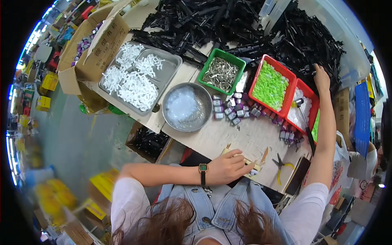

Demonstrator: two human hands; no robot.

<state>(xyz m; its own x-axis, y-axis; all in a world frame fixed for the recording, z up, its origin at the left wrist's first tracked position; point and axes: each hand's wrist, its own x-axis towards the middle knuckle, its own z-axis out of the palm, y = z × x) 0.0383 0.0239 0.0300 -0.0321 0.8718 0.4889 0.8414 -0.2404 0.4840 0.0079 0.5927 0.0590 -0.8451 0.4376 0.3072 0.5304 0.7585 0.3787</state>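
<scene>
My left hand (225,168), with a watch on its wrist, rests at the near table edge. Its fingers are loosely bent and apart over a small pale yellow block-like fixture (256,168); under the palm the fixture is hidden. My right arm stretches far forward, and its hand (322,78) is at the near side of a heap of black plastic parts (304,41). The index finger points out toward the heap, the other fingers show only in part, and no held part is visible. Pliers with yellow handles (280,165) lie open-jawed right of the fixture.
Small purple-and-silver motors (230,109) lie mid-table. Around them stand a green bin (201,77) of metal pins, a red bin (252,90) of green pieces, another red bin (315,107) with a hammer-like tool (303,112), a round metal bowl (166,115) and a metal tray (173,67) of white pieces.
</scene>
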